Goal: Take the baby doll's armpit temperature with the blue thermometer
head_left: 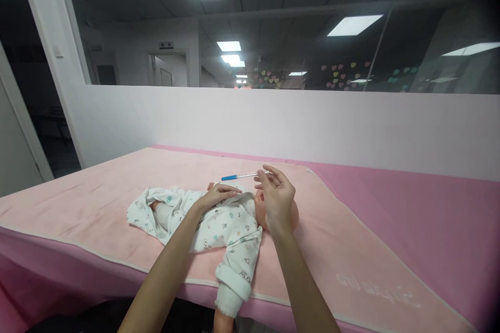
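Note:
A baby doll (230, 223) in white patterned clothes lies on its back on a pink mat, its head to the right and one arm hanging over the front edge. My left hand (216, 196) rests on the doll's chest with fingers stretched out. Above the doll's head, my right hand (278, 195) pinches one end of a slim clear stick with a blue tip (229, 178). The stick is held nearly level, its blue part pointing left over the doll's upper body. My right hand hides much of the doll's head (294, 214).
The light pink mat (339, 239) covers a table with a darker pink cloth (429, 208). Behind it stands a white half wall (273, 125) with a glass window above. A dark doorway (42, 88) is at the far left.

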`<state>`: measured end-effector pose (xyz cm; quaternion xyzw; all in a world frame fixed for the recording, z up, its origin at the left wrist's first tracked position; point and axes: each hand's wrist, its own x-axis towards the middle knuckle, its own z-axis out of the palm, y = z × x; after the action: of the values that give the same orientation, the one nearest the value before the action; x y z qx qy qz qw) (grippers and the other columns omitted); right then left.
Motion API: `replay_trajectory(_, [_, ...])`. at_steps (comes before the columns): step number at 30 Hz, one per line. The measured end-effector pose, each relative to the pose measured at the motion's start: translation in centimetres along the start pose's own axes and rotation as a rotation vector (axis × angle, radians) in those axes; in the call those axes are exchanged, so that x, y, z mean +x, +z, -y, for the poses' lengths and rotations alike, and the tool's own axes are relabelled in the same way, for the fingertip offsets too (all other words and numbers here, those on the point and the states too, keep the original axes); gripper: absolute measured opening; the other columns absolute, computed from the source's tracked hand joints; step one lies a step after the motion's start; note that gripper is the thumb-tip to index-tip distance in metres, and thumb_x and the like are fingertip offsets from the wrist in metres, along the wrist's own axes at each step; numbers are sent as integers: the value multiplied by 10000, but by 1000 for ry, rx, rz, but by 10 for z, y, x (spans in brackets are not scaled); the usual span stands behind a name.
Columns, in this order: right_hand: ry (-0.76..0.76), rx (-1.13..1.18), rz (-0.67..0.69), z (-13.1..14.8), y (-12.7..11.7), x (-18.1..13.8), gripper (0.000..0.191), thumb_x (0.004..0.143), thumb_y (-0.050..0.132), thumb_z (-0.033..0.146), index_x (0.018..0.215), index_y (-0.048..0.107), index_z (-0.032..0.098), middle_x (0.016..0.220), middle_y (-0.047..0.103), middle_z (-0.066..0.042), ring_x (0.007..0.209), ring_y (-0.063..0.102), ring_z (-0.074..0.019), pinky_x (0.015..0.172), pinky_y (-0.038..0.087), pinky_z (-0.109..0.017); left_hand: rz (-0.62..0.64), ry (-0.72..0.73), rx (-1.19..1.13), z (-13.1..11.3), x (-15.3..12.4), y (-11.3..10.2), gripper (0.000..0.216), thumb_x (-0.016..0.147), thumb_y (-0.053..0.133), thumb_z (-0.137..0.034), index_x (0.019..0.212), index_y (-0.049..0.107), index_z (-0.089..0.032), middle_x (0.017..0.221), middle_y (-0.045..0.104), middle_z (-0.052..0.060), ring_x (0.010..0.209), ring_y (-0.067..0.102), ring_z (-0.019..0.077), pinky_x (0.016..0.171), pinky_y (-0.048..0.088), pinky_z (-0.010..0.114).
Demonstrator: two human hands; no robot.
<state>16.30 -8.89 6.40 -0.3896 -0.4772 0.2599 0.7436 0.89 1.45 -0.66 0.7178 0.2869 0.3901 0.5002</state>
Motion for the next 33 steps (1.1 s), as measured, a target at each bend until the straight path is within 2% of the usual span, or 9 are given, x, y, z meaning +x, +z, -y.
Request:
replay_trajectory(2, [123, 112, 37, 6, -4, 2, 304, 680, 645, 353, 908, 587, 160, 799, 647, -39, 728, 616, -144, 617, 499, -250, 92, 56, -14, -2, -1, 0, 253, 679, 662, -335, 859, 705, -162, 1012, 619, 76, 931, 527, 205, 764, 396, 259])
replay_trajectory(3, [170, 150, 52, 7, -6, 3, 294, 668, 657, 340, 887, 587, 156, 806, 650, -43, 736, 621, -144, 626, 501, -247, 84, 75, -72, -2, -2, -1, 256, 671, 671, -321, 870, 700, -162, 1024, 609, 73, 924, 525, 193, 770, 393, 258])
replay_trajectory(7, [269, 207, 83, 2, -11, 2, 277, 635, 690, 304, 841, 588, 150, 806, 658, -48, 742, 630, -145, 653, 505, -246, -142, 191, -500, 5, -1, -8, 303, 601, 727, -352, 844, 684, -176, 803, 602, 41, 723, 508, 123, 684, 395, 256])
replay_trajectory(10, [304, 217, 111, -8, -12, 2, 282, 612, 714, 291, 824, 591, 152, 794, 660, -42, 743, 630, -142, 664, 505, -243, -170, 233, -695, 8, -1, -10, 303, 527, 773, -382, 711, 670, -164, 700, 572, 29, 668, 480, 116, 631, 382, 258])
replay_trajectory(15, [302, 243, 192, -19, -13, 2, 284, 597, 733, 291, 803, 593, 155, 792, 659, -39, 780, 627, -147, 694, 511, -253, -103, 167, -707, 5, -3, -6, 334, 483, 793, -390, 582, 620, -122, 592, 511, 18, 574, 424, 96, 590, 352, 271])
replay_trajectory(19, [297, 233, 212, -18, -14, 3, 288, 598, 736, 301, 807, 599, 156, 825, 665, -51, 806, 629, -159, 716, 514, -265, -134, 206, -808, 1, -4, -4, 328, 499, 786, -377, 524, 589, -116, 557, 500, 13, 563, 417, 98, 565, 341, 264])
replay_trajectory(24, [301, 174, 241, -21, -15, 1, 288, 604, 728, 318, 812, 614, 155, 791, 660, -45, 748, 633, -160, 702, 514, -280, -84, 252, -870, 2, -5, -5, 315, 488, 803, -345, 508, 583, -120, 556, 499, 2, 576, 439, 99, 555, 342, 243])
replay_trajectory(30, [245, -121, 448, -9, -24, 6, 228, 671, 652, 364, 751, 658, 150, 637, 613, -15, 569, 547, -103, 561, 450, -233, -149, 273, -851, 7, -3, -10, 292, 530, 783, -357, 650, 629, -140, 598, 509, -15, 572, 441, 80, 578, 377, 234])
replay_trajectory(33, [212, -13, 460, 17, -36, 21, 251, 685, 635, 393, 774, 639, 159, 616, 571, 8, 552, 507, -83, 529, 408, -215, -159, 204, -756, 8, 0, -8, 297, 595, 733, -377, 763, 646, -147, 622, 524, -10, 559, 437, 72, 567, 368, 218])
